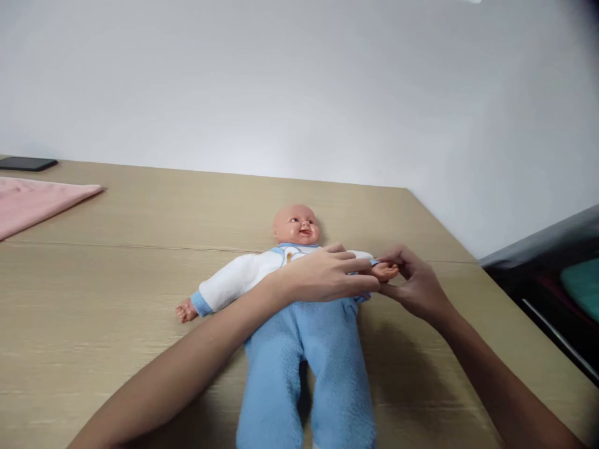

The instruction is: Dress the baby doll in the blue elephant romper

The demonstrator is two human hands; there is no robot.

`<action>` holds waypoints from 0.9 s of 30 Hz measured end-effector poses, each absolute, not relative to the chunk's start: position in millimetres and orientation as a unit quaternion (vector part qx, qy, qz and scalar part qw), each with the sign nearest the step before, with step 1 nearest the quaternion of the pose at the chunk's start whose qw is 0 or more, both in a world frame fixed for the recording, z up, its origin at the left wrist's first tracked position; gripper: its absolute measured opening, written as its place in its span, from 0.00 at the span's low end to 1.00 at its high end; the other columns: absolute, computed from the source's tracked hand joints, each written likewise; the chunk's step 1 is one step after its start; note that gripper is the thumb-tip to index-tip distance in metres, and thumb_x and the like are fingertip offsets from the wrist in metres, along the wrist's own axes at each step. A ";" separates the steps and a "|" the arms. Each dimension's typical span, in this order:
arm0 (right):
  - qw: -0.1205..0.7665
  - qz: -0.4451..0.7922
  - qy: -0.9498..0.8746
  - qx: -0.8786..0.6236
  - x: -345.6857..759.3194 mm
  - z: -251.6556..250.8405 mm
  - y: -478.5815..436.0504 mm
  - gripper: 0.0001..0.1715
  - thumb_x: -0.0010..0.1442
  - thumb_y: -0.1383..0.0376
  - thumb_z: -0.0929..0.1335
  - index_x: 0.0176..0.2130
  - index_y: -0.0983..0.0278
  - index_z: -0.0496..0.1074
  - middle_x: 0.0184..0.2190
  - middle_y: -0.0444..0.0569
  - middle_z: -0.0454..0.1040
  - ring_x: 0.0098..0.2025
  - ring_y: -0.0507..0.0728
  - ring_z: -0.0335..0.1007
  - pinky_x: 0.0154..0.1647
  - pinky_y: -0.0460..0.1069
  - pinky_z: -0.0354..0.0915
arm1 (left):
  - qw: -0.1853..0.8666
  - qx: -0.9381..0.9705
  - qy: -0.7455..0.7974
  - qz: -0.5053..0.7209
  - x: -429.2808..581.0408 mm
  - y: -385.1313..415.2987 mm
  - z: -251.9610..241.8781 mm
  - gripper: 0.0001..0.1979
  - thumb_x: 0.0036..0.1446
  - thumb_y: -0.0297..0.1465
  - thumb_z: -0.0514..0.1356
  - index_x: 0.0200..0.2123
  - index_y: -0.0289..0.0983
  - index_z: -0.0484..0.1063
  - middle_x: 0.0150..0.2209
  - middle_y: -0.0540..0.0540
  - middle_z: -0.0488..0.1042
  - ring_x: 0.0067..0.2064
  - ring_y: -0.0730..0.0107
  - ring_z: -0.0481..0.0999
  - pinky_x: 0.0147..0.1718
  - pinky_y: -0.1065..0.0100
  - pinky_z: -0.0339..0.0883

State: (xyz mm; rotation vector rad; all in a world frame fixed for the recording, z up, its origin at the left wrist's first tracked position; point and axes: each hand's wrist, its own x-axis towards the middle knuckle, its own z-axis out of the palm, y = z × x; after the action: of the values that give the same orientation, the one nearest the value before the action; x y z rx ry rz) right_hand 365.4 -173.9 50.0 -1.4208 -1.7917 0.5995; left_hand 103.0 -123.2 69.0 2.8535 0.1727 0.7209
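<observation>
A baby doll lies on its back, head toward the wall, dressed in a white top with blue cuffs and fluffy blue trousers. Across its chest reaches my left hand, its fingers curled round the sleeve of the doll's arm on the right and covering most of it. My right hand pinches at the blue cuff of that same sleeve, beside the doll's small hand. The doll's other arm stretches out to the left, untouched, its cuff at the wrist.
The doll rests on a light wooden table with a seam running across it. Pink folded cloth and a dark flat device lie at the far left. Beyond the table's right edge are dark items. A pale wall stands behind.
</observation>
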 end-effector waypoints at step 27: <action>0.591 0.499 -0.352 -0.527 290.5 -11.5 -205.1 0.35 0.53 0.38 0.83 0.43 0.56 0.70 0.25 0.34 0.70 0.22 0.48 0.66 0.21 0.42 0.64 | 0.204 0.887 0.361 0.205 113.1 -125.6 56.6 0.06 0.77 0.32 0.54 0.46 0.37 0.70 0.46 0.38 0.82 0.47 0.53 0.81 0.46 0.57 0.71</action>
State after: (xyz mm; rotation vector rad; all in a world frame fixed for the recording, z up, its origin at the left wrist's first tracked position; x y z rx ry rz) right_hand 290.5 -205.1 -11.5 -1.2263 -0.8195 1.1622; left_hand 113.1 -125.6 56.6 2.4739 1.0063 0.5733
